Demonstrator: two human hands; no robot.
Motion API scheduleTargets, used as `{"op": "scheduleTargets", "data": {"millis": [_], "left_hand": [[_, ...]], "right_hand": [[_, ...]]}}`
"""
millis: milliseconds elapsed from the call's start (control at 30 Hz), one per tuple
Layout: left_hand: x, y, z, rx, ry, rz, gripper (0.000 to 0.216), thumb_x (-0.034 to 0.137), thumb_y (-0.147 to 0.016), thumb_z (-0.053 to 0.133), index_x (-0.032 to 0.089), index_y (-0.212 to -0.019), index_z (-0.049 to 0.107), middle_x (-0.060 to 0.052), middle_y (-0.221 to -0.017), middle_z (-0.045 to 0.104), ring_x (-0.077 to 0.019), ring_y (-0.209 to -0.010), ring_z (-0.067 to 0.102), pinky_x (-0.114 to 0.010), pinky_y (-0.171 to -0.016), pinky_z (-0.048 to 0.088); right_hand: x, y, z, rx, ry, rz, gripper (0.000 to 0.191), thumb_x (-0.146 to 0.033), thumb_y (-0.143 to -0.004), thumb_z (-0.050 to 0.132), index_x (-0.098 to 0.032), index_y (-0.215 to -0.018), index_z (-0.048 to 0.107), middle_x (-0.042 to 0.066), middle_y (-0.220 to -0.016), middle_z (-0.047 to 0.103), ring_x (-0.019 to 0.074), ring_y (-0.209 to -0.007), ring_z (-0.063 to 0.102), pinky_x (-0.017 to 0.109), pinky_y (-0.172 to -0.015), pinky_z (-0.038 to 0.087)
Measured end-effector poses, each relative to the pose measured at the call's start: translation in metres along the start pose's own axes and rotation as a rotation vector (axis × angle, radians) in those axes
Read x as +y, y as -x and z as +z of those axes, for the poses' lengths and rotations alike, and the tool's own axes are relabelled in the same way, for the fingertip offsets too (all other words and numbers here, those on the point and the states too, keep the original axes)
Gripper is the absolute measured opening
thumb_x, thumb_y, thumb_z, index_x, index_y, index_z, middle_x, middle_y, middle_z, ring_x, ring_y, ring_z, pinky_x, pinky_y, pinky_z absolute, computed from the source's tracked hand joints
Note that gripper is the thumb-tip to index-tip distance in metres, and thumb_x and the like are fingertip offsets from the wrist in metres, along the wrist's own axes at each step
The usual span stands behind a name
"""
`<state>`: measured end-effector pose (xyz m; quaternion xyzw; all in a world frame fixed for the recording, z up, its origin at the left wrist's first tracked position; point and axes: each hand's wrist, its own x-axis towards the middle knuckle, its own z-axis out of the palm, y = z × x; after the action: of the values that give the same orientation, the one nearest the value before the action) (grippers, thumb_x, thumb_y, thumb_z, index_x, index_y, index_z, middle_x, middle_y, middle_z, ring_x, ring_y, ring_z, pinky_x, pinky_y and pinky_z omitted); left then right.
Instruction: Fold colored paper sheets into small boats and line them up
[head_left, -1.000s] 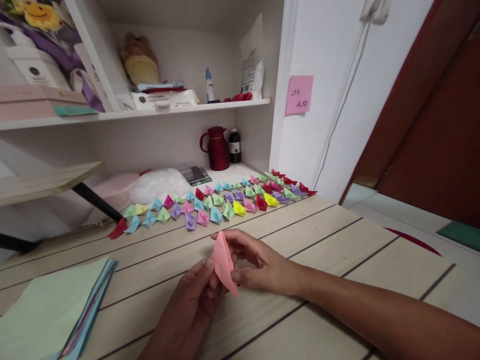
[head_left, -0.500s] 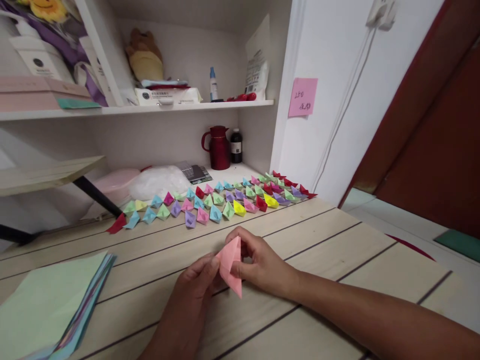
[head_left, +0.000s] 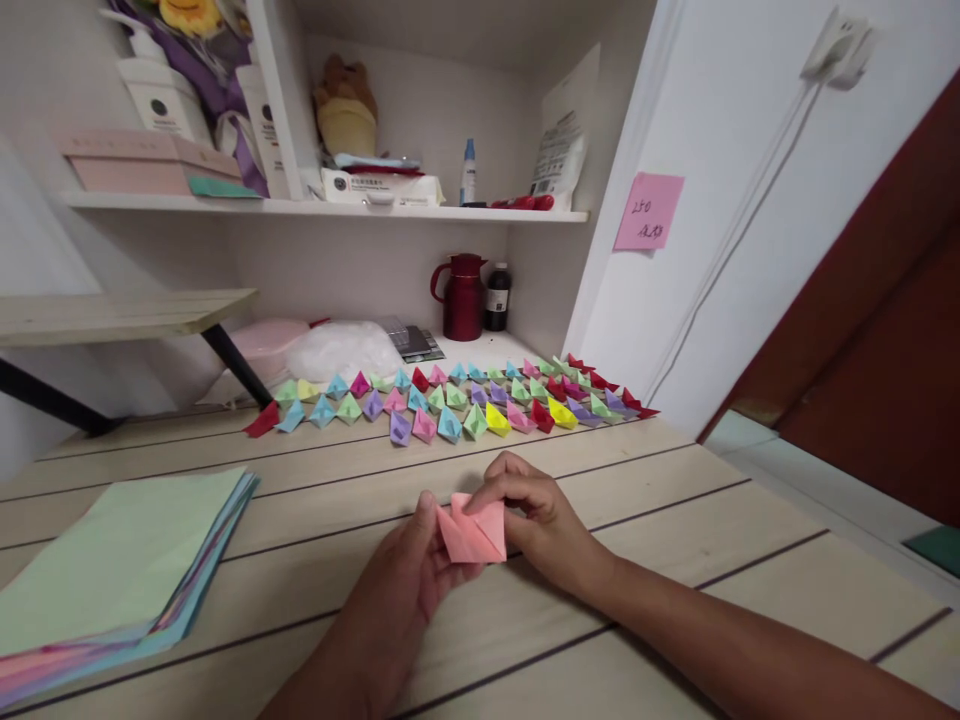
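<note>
A folded pink paper boat [head_left: 472, 537] is held between my two hands just above the tabletop. My left hand [head_left: 412, 560] supports it from the left and below, thumb raised along its side and fingers under it. My right hand [head_left: 538, 515] grips its right side, with the index finger reaching into the top fold and the thumb near the right edge. Beyond my hands, several small paper boats [head_left: 450, 424] in many colours stand in rows along the back of the table.
A stack of coloured paper [head_left: 135, 550] lies on the wooden table [head_left: 637, 640] at left. A small raised stand [head_left: 127, 312] is behind it. A red jug [head_left: 463, 300] and dark bottle [head_left: 497, 298] stand under the shelf [head_left: 337, 207]. A pink note [head_left: 649, 211] sticks to the wall.
The pink boat has turned from pointing upright to lying sideways, its folds opened wider. My right index finger has moved into its top. The view has shifted slightly left.
</note>
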<state>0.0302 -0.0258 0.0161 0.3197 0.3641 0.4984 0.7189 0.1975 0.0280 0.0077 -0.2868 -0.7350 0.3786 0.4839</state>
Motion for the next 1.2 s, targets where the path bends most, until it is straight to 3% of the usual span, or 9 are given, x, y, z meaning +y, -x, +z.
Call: {"op": "scheduleTargets", "data": {"millis": [267,433,600,733,833,900,1000,1067,1200], "left_hand": [[-0.001,0.002,0.002,-0.021,-0.085,0.079,0.043,0.050,-0.082,0.062,0.013,-0.103,0.070,-0.015,-0.109,0.070,-0.0267,-0.101,0.062,-0.037,-0.090,0.047],[0.002,0.004,0.007,0.131,-0.139,0.116,0.029,0.043,-0.076,0.070,0.017,-0.088,0.074,-0.004,-0.076,0.071,-0.0200,-0.074,0.064,-0.032,-0.078,0.048],[0.003,0.002,0.001,0.269,-0.256,0.152,0.022,0.036,-0.071,0.072,0.016,-0.080,0.074,0.000,-0.062,0.064,-0.0158,-0.064,0.058,-0.028,-0.068,0.045],[0.006,0.001,-0.001,0.360,-0.384,0.200,0.016,0.032,-0.069,0.073,0.017,-0.071,0.071,0.003,-0.058,0.060,-0.0137,-0.061,0.054,-0.024,-0.063,0.040],[0.009,0.001,-0.001,0.412,-0.414,0.237,0.016,0.034,-0.069,0.072,0.017,-0.071,0.072,0.003,-0.056,0.058,-0.0126,-0.057,0.050,-0.023,-0.059,0.037],[0.010,0.001,-0.001,0.429,-0.420,0.247,0.017,0.034,-0.071,0.071,0.018,-0.073,0.074,0.004,-0.055,0.058,-0.0126,-0.057,0.049,-0.023,-0.059,0.036],[0.010,0.001,-0.001,0.430,-0.431,0.248,0.018,0.035,-0.069,0.072,0.017,-0.074,0.075,0.003,-0.055,0.058,-0.0134,-0.058,0.049,-0.023,-0.059,0.037],[0.009,0.000,-0.001,0.433,-0.438,0.253,0.018,0.035,-0.068,0.073,0.018,-0.074,0.075,0.003,-0.055,0.058,-0.0139,-0.058,0.049,-0.023,-0.058,0.036],[0.007,0.000,-0.001,0.435,-0.437,0.253,0.018,0.035,-0.069,0.073,0.017,-0.068,0.072,0.004,-0.054,0.057,-0.0130,-0.057,0.048,-0.023,-0.057,0.036]], "right_hand": [[0.005,-0.001,-0.001,-0.001,-0.051,0.062,0.013,-0.020,-0.084,0.063,-0.024,-0.082,0.074,0.003,-0.083,0.054,0.0158,-0.077,0.053,0.028,-0.069,0.044],[0.004,0.000,-0.002,-0.065,-0.017,0.038,0.013,-0.018,-0.084,0.063,-0.024,-0.083,0.075,0.003,-0.084,0.054,0.0154,-0.079,0.054,0.028,-0.070,0.044],[-0.001,0.001,-0.001,-0.123,0.018,-0.003,0.009,-0.021,-0.084,0.066,-0.024,-0.084,0.074,0.003,-0.088,0.054,0.0157,-0.082,0.055,0.028,-0.074,0.045],[-0.002,0.000,-0.002,-0.129,0.008,0.028,0.021,-0.022,-0.084,0.064,-0.026,-0.104,0.069,0.006,-0.102,0.056,0.0193,-0.097,0.056,0.034,-0.089,0.044],[0.001,0.000,-0.004,-0.118,-0.160,0.163,0.040,-0.026,-0.087,0.061,-0.030,-0.126,0.054,0.007,-0.121,0.054,0.0213,-0.109,0.055,0.039,-0.096,0.042],[0.002,0.000,-0.006,-0.101,-0.298,0.249,0.041,-0.034,-0.091,0.057,-0.030,-0.131,0.048,0.007,-0.128,0.053,0.0220,-0.115,0.054,0.041,-0.099,0.039],[0.001,0.000,-0.006,-0.118,-0.419,0.356,0.046,-0.048,-0.093,0.051,-0.027,-0.134,0.046,0.008,-0.119,0.060,0.0217,-0.113,0.055,0.041,-0.100,0.038],[-0.001,0.000,-0.005,-0.179,-0.437,0.429,0.056,-0.050,-0.085,0.064,-0.025,-0.132,0.048,0.005,-0.102,0.065,0.0200,-0.097,0.061,0.037,-0.089,0.044],[-0.001,0.002,-0.003,-0.281,-0.372,0.527,0.047,-0.045,-0.066,0.082,-0.016,-0.099,0.066,0.000,-0.073,0.065,0.0148,-0.069,0.060,0.026,-0.066,0.044]]}}
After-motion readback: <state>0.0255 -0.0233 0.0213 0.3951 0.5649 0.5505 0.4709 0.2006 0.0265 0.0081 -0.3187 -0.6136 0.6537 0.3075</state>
